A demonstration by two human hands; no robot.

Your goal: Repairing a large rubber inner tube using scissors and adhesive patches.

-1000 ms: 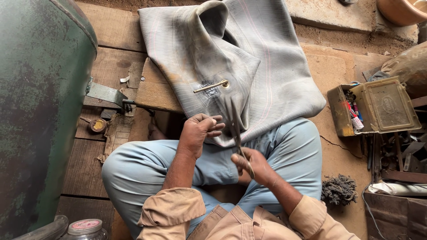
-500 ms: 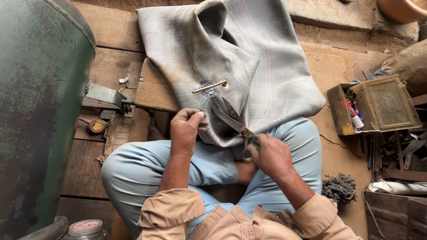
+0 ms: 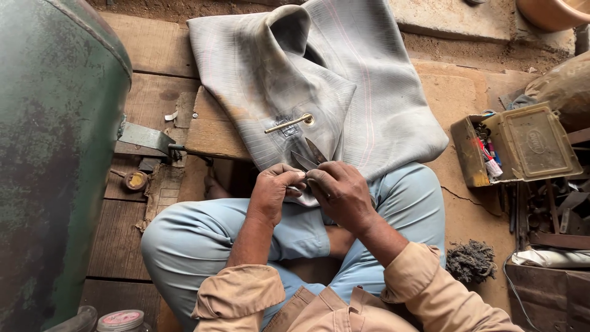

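Observation:
A big grey rubber inner tube [image 3: 344, 86] lies folded across a wooden board and onto my lap; a brass valve stem [image 3: 289, 123] sticks out of it. My right hand [image 3: 341, 193] holds dark metal scissors [image 3: 310, 157], blades open and pointing up at the tube's near edge. My left hand [image 3: 273, 190] pinches that near edge of the tube right beside the blades. Both hands meet over my crossed legs in light blue trousers.
A large green metal tank [image 3: 55, 160] fills the left side. An open rusty metal tool box [image 3: 516, 147] with small items stands at the right, with scrap metal [image 3: 553, 215] below it. A tuft of dark fibre [image 3: 470, 261] lies on the floor. A jar lid [image 3: 120, 320] shows bottom left.
My right hand has swung the scissors from low at the right up to the tube's near edge, beside my left hand. The left hand stayed on the tube's edge.

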